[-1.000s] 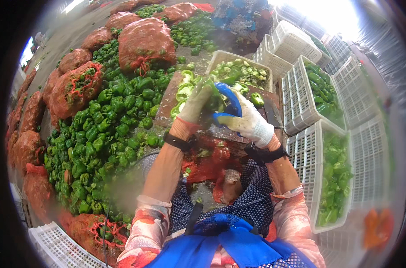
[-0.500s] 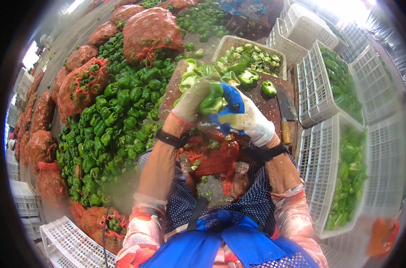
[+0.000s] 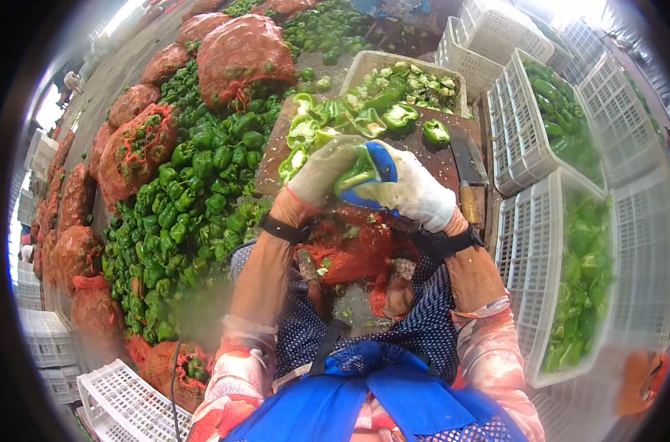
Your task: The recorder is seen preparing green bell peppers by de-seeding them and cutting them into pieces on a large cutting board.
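A cut green bell pepper (image 3: pixel 358 171) is held between my two gloved hands, over the near side of a brown cutting board (image 3: pixel 276 151). My left hand (image 3: pixel 326 173), in a worn grey-white glove, is closed on its left side. My right hand (image 3: pixel 408 188), in a white and blue glove, wraps round its right side. The fingertips are partly hidden. Beyond my hands several cut peppers (image 3: pixel 302 132) lie on the board. A half pepper (image 3: pixel 436 132) with its cut face showing sits farther right. A knife (image 3: pixel 467 173) with a wooden handle rests at the board's right edge.
A pale bin (image 3: pixel 461 103) of pepper scraps stands behind the board. White crates (image 3: pixel 530 272) of peppers line the right side. On the left lies a large heap of whole green peppers (image 3: pixel 180 214), bordered by red mesh sacks (image 3: pixel 243 55). Red netting (image 3: pixel 342 254) lies below my hands.
The pepper has turned between my hands, and my fingers have shifted round it. The whole view has moved slightly. The knife and the cut peppers stay on the board.
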The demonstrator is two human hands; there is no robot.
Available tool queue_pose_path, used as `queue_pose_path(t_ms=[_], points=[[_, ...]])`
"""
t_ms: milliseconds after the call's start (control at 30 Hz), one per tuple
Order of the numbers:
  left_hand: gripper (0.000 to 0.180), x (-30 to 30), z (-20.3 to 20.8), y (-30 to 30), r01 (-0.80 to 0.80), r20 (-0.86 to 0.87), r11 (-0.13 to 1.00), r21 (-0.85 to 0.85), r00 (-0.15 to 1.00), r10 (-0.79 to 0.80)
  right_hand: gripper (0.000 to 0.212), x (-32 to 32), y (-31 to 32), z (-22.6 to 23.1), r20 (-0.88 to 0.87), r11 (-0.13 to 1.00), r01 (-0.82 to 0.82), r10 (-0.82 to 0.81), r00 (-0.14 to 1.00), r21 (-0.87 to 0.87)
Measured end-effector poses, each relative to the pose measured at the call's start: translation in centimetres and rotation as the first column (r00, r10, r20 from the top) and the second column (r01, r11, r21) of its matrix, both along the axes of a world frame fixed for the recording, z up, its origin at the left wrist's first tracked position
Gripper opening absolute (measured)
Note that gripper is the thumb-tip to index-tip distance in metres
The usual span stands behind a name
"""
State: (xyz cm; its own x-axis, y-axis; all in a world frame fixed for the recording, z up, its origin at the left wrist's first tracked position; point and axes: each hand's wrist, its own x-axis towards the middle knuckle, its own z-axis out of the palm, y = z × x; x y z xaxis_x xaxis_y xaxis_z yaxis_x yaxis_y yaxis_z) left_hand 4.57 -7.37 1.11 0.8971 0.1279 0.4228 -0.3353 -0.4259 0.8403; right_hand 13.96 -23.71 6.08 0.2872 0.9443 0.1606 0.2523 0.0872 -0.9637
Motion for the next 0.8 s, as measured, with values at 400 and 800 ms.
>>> queue_pose_path(t_ms=[400, 800], points=[[0.032, -0.5, 0.9, -1.0, -0.123, -0.334, 0.937, -0.328, 0.943, 0.007, 0.031, 1.8, -0.4, -1.9, 0.128, 0.968, -0.178, 0.202, 0.971, -0.178], [0.033, -0.8, 1.9, -0.6, -0.128, -0.322, 0.775, -0.619, 0.941, -0.102, 0.067, 1.3, -1.0, -3.0, -0.494, 0.951, -0.283, 0.305, 0.814, 0.122]])
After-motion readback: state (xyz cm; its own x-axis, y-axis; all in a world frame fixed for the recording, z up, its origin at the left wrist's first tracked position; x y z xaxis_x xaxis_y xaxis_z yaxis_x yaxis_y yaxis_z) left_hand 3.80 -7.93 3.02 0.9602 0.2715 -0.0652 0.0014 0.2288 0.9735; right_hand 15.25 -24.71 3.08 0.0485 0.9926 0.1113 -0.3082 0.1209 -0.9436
